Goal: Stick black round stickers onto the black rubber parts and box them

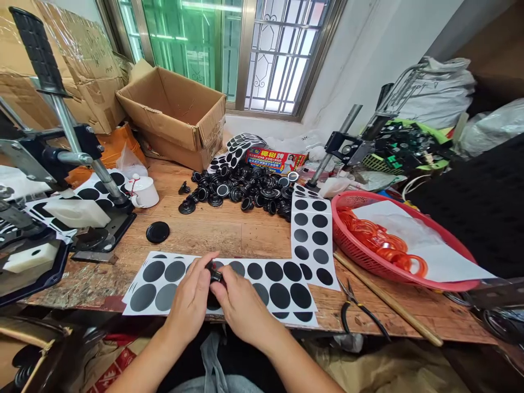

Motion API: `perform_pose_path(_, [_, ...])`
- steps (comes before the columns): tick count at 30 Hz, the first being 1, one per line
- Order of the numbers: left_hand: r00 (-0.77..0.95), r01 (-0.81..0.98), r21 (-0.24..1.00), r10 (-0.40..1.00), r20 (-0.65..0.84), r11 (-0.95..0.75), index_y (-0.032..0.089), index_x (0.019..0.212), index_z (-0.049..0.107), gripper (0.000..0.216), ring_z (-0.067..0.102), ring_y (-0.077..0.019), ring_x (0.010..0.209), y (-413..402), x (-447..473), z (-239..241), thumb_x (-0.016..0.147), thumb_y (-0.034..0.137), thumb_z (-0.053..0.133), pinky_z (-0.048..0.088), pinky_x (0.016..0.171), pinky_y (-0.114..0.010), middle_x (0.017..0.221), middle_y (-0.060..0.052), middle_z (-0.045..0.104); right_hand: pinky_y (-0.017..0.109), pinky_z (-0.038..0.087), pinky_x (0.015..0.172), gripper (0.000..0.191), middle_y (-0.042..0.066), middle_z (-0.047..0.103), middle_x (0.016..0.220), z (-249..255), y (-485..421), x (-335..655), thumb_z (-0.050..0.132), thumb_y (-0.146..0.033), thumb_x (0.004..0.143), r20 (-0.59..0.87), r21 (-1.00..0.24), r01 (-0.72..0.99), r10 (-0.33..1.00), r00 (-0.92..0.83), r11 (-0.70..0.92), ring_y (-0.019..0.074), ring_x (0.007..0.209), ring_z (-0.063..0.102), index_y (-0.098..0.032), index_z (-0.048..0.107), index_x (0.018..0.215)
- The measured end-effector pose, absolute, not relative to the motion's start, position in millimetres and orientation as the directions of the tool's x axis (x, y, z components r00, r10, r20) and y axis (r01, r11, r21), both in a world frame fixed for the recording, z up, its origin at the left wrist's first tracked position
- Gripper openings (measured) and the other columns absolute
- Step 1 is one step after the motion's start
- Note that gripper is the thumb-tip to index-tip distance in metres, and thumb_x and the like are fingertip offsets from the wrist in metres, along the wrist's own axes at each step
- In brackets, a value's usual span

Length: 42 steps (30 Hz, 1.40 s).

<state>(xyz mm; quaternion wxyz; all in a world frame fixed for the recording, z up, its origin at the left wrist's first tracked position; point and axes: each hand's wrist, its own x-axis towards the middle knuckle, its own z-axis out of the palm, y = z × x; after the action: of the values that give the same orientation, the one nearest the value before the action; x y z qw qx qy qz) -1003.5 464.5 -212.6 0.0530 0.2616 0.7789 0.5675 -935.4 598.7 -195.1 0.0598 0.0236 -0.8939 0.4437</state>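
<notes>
My left hand (191, 292) and my right hand (238, 295) meet over sheets of round black stickers (280, 295) at the table's front edge. Between them they grip a small black knob-like part (215, 274), mostly hidden by the fingers. The fingers of both hands are bent round it. Beyond the sheets lies a pile of similar black parts (249, 191), some with a pale ring on the face. A single black disc (158, 232) lies flat to the left. Another strip of round stickers (313, 237) runs up the right side.
Left stands a lever press (104, 180) beside a white lidded mug (142, 192); another press (339, 142) is at the back right. A red basket (339, 240) holds orange rings. Pliers (355, 305) and a wooden stick (388, 300) lie right. Behind is an open carton (172, 120).
</notes>
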Motion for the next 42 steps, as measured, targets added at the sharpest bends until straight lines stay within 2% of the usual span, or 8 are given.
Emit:
perform_pose_path(3, [-0.782,0.508,0.835,0.520,0.344,0.212,0.030,0.132,0.051,0.040,0.049,-0.0242,0.122,459,-1003,-212,0.096,0.040,0.036,0.035,0.103,-0.040,0.130,-0.007,0.055,0.025,0.040,0.052,0.044,-0.002,0.051,0.064,-203,592,-942,0.022,-0.055,0.097,-0.126,-0.972,0.123,-0.002,-0.992,0.200,0.0123,0.053,0.048,-0.021,0.047,0.086])
perform_pose_path(6, [-0.841,0.366,0.916,0.479,0.251,0.163,0.029,0.126,0.057,0.040,0.055,-0.0248,0.109,461,-1004,-214,0.094,0.046,0.041,0.043,0.091,-0.036,0.124,-0.008,0.058,0.023,0.037,0.045,0.056,-0.003,0.049,0.060,-204,598,-950,0.017,-0.066,0.092,-0.252,-0.967,0.254,-0.148,-0.956,0.004,0.0112,0.047,0.047,-0.020,0.048,0.081])
perform_pose_path(9, [-0.925,-0.083,0.994,0.377,-0.053,-0.065,0.027,0.124,0.058,0.046,0.057,-0.0164,0.075,466,-1006,-216,0.092,0.054,0.039,0.047,0.064,-0.028,0.112,-0.007,0.063,0.026,0.043,0.058,0.049,0.002,0.060,0.074,-201,618,-954,0.025,-0.057,0.096,-0.139,-0.960,0.112,-0.089,-0.986,0.258,0.0142,0.064,0.057,-0.020,0.056,0.085])
perform_pose_path(13, [-0.857,-0.464,0.779,0.438,-0.273,-0.422,0.023,0.128,0.054,0.044,0.056,-0.0149,0.067,462,-1012,-213,0.093,0.048,0.043,0.045,0.052,-0.025,0.098,-0.009,0.065,0.031,0.042,0.077,0.024,0.007,0.065,0.094,-209,643,-956,0.038,-0.032,0.097,0.001,-0.610,0.202,0.256,-0.967,0.766,0.0204,0.090,0.060,-0.019,0.058,0.095])
perform_pose_path(19, [-0.702,-0.711,0.531,0.508,-0.499,-0.461,0.009,0.101,0.066,0.019,0.064,-0.0139,0.067,453,-1024,-218,0.089,0.021,0.057,0.054,0.055,-0.023,0.096,-0.010,0.067,0.032,0.041,0.073,0.017,0.013,0.062,0.106,-231,641,-963,0.047,-0.014,0.088,-0.031,-0.449,0.306,0.328,-0.944,0.840,0.0250,0.097,0.060,-0.017,0.058,0.100])
perform_pose_path(24, [-0.655,-0.751,0.493,0.590,-0.471,-0.440,0.011,0.094,0.064,0.016,0.067,-0.0138,0.063,459,-1027,-229,0.090,0.024,0.056,0.057,0.056,-0.023,0.095,-0.010,0.070,0.030,0.041,0.074,0.011,0.011,0.065,0.100,-232,650,-974,0.053,-0.015,0.085,-0.079,-0.471,0.302,0.301,-0.950,0.829,0.0231,0.094,0.062,-0.017,0.059,0.093])
perform_pose_path(29, [-0.708,-0.670,0.617,0.604,-0.365,-0.413,0.016,0.104,0.062,0.023,0.070,-0.0271,0.093,469,-1028,-238,0.082,0.016,0.066,0.059,0.076,-0.034,0.121,-0.012,0.064,0.028,0.042,0.077,0.010,0.009,0.066,0.098,-232,651,-974,0.052,-0.013,0.085,-0.074,-0.490,0.285,0.286,-0.955,0.824,0.0202,0.093,0.061,-0.018,0.059,0.090])
perform_pose_path(42, [-0.783,-0.530,0.770,0.553,-0.285,-0.355,0.017,0.113,0.058,0.042,0.071,-0.0243,0.090,480,-1034,-246,0.075,0.020,0.075,0.057,0.081,-0.035,0.104,-0.009,0.070,0.036,0.044,0.078,0.022,0.013,0.063,0.099,-234,637,-967,0.039,-0.008,0.089,0.039,-0.435,0.262,0.309,-0.950,0.862,0.0255,0.091,0.059,-0.016,0.058,0.096])
